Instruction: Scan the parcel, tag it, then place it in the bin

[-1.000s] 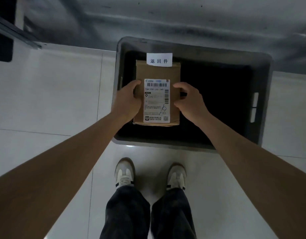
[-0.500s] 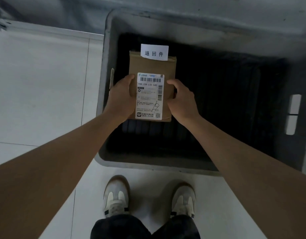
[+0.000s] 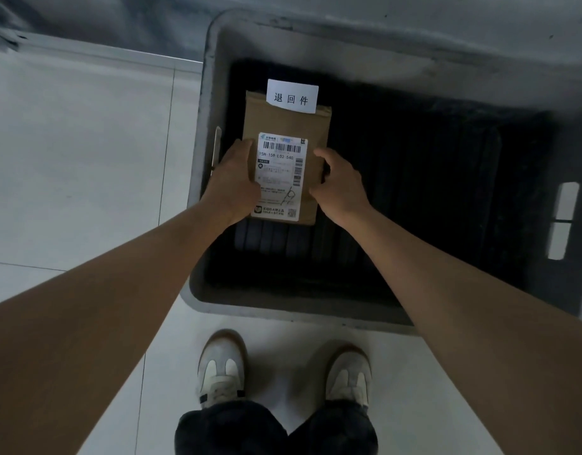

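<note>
Tagged parcel [image 3: 284, 159], its white tag [image 3: 292, 96] beyond my fingers, gripped between my left hand [image 3: 233, 180] and right hand [image 3: 340, 185] inside the bin [image 3: 204, 159]; I judge only release remains.

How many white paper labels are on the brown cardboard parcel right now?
2. A small white tag with printed characters sits at the brown cardboard parcel's far edge; a larger white shipping label with barcode covers its near half. Its underside is hidden.

Parcel [image 3: 284, 126] has dropped lower into the bin [image 3: 210, 93] since a second ago, sitting toward its 9 o'clock wall, both hands [image 3: 232, 182] [image 3: 340, 185] going down with it.
</note>
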